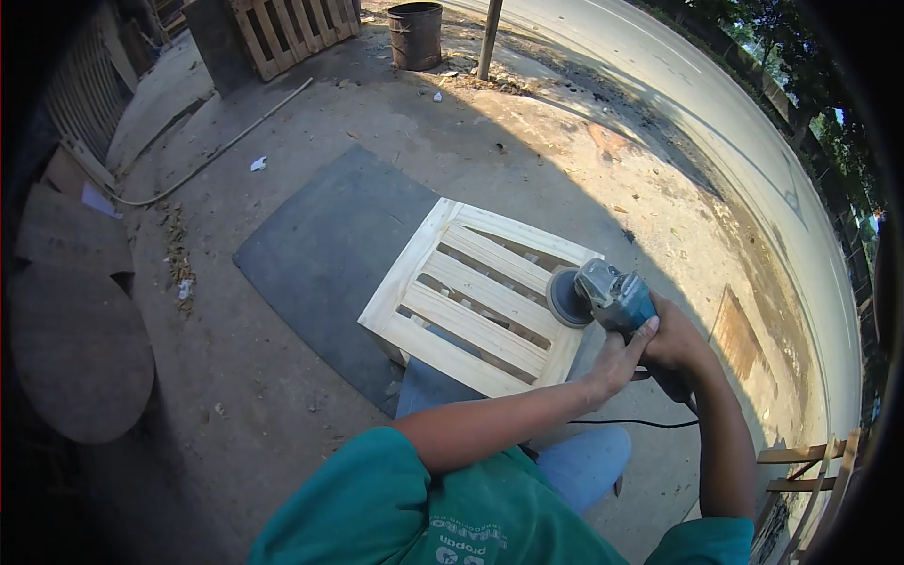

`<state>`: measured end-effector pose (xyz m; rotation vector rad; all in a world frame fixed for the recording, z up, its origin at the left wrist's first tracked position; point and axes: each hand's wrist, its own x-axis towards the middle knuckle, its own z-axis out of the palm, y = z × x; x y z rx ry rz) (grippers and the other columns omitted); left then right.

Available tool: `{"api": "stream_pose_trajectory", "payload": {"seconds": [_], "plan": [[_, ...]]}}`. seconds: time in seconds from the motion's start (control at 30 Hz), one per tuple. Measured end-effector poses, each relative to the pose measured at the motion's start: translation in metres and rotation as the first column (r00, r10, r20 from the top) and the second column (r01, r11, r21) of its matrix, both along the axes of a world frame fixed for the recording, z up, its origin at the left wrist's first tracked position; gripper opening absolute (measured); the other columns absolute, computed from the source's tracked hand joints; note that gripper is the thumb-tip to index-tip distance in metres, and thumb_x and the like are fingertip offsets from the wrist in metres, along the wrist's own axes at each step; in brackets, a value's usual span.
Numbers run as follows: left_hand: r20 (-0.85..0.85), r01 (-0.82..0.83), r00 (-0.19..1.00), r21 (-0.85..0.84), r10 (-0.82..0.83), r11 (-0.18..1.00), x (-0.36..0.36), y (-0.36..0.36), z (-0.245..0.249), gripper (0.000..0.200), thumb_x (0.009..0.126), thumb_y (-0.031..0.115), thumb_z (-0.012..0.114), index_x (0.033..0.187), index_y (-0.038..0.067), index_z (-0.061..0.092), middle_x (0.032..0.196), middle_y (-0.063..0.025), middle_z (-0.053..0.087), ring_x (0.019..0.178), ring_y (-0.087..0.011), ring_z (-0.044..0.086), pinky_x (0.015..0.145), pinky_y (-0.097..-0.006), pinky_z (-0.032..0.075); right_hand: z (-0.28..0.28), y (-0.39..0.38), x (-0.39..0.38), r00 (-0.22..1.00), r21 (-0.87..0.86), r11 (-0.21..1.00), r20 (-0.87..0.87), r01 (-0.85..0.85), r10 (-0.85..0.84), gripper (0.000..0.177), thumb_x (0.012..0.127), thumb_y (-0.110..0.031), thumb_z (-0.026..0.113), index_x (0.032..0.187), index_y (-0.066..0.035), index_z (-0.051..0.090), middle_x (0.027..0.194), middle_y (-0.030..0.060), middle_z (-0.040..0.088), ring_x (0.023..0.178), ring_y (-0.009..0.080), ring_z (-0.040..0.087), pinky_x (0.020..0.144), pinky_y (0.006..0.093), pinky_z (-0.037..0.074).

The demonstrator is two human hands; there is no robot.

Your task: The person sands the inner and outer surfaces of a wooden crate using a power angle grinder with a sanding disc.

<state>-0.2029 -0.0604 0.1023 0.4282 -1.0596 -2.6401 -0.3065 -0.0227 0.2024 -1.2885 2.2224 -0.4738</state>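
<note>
A blue and grey angle grinder (621,299) is held in both hands at the right side of a slatted wooden frame (405,268). My right hand (676,337) wraps around the tool's body from the right. Closed on its near side, my left hand (621,363) has its thumb lying along the housing. The round disc (569,298) overlaps the frame's right edge and the slat ends. Pale, bare wood makes up the frame, with several parallel slats and gaps between them. Below the hands, a black cord (650,425) trails from the tool.
A dark flat sheet (330,235) lies on the concrete beneath the frame's left side. Farther off are a rusty metal drum (415,38), a post (490,40) and a wooden crate (282,33). A long hose (217,155) runs along the ground. Wooden slats (800,485) stand at lower right.
</note>
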Motion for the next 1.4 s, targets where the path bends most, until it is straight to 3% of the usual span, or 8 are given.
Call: {"api": "stream_pose_trajectory", "payload": {"seconds": [0.23, 0.4, 0.57, 0.73, 0.87, 1.0, 1.1, 1.4], "plan": [[0.011, 0.148, 0.989, -0.077, -0.147, 0.986, -0.050, -0.043, -0.014, 0.094, 0.092, 0.073, 0.055, 0.147, 0.001, 0.030, 0.139, -0.0198, 0.053, 0.126, -0.0304, 0.057, 0.097, -0.0465, 0.056, -0.019, -0.023, -0.047, 0.997, -0.067, 0.995, 0.000, 0.074, -0.074, 0.075, 0.064, -0.027, 0.082, 0.129, 0.003, 0.058, 0.109, 0.0238, 0.071, 0.101, 0.0320, 0.071, 0.092, 0.0404, 0.054], [0.030, 0.005, 1.000, -0.062, -0.003, 0.998, -0.017, -0.103, -0.017, 0.089, 0.092, 0.073, 0.055, 0.141, -0.001, 0.042, 0.132, -0.0189, 0.058, 0.120, -0.0278, 0.062, 0.096, -0.0451, 0.056, -0.030, -0.098, -0.035, 0.990, -0.004, 0.999, -0.131, -0.047, 0.046, 0.076, 0.062, -0.027, 0.084, 0.128, 0.003, 0.059, 0.108, 0.0236, 0.072, 0.100, 0.0301, 0.071, 0.090, 0.0387, 0.055], [0.013, -0.153, 0.988, -0.034, 0.153, 0.988, 0.048, -0.166, -0.016, 0.082, 0.095, 0.070, 0.053, 0.138, 0.001, 0.048, 0.129, -0.0167, 0.061, 0.117, -0.0268, 0.062, 0.098, -0.0446, 0.054, -0.006, -0.181, 0.040, 0.973, 0.039, 0.972, 0.014, -0.232, 0.231, 0.074, 0.062, -0.024, 0.084, 0.127, 0.002, 0.059, 0.109, 0.0209, 0.071, 0.099, 0.0276, 0.070, 0.090, 0.0387, 0.055], [0.053, -0.336, 0.941, 0.030, 0.334, 0.941, 0.097, -0.145, 0.003, 0.082, 0.097, 0.069, 0.050, 0.142, 0.002, 0.039, 0.134, -0.0160, 0.056, 0.123, -0.0254, 0.059, 0.105, -0.0453, 0.049, -0.021, -0.193, 0.070, 0.902, 0.040, 0.906, -0.084, -0.422, 0.424, 0.074, 0.065, -0.025, 0.082, 0.129, 0.002, 0.057, 0.108, 0.0216, 0.070, 0.098, 0.0298, 0.070, 0.090, 0.0397, 0.054], [0.028, -0.355, 0.935, 0.045, 0.354, 0.934, 0.086, -0.138, -0.004, 0.088, 0.097, 0.070, 0.050, 0.147, 0.001, 0.027, 0.138, -0.0168, 0.053, 0.126, -0.0266, 0.057, 0.106, -0.0462, 0.049, 0.001, -0.188, 0.077, 0.917, 0.076, 0.917, -0.052, -0.391, 0.395, 0.068, 0.067, -0.025, 0.078, 0.126, 0.002, 0.060, 0.105, 0.0259, 0.071, 0.099, 0.0379, 0.071, 0.092, 0.0418, 0.053], [0.000, -0.321, 0.947, 0.058, 0.322, 0.945, 0.071, -0.142, -0.002, 0.089, 0.096, 0.069, 0.051, 0.148, 0.001, 0.023, 0.141, -0.0181, 0.049, 0.127, -0.0287, 0.056, 0.108, -0.0481, 0.048, 0.007, -0.186, 0.069, 0.933, 0.075, 0.935, -0.073, -0.347, 0.352, 0.068, 0.065, -0.026, 0.080, 0.125, 0.000, 0.062, 0.105, 0.0208, 0.072, 0.098, 0.0293, 0.070, 0.092, 0.0403, 0.053], [0.002, -0.307, 0.952, 0.048, 0.307, 0.950, 0.065, -0.145, -0.002, 0.088, 0.096, 0.069, 0.051, 0.147, 0.002, 0.025, 0.141, -0.0182, 0.049, 0.127, -0.0291, 0.057, 0.107, -0.0480, 0.049, 0.006, -0.186, 0.062, 0.937, 0.080, 0.939, -0.075, -0.335, 0.341, 0.069, 0.066, -0.025, 0.080, 0.126, 0.001, 0.060, 0.105, 0.0228, 0.072, 0.100, 0.0337, 0.071, 0.091, 0.0409, 0.053], [0.010, -0.167, 0.986, 0.006, 0.167, 0.986, 0.029, -0.153, -0.015, 0.092, 0.094, 0.070, 0.055, 0.145, -0.002, 0.028, 0.134, -0.0182, 0.055, 0.118, -0.0288, 0.062, 0.096, -0.0433, 0.056, -0.007, -0.173, 0.023, 0.969, 0.012, 0.971, -0.053, -0.240, 0.241, 0.071, 0.063, -0.022, 0.081, 0.128, 0.000, 0.062, 0.103, 0.0199, 0.073, 0.095, 0.0303, 0.072, 0.090, 0.0397, 0.055]]}}
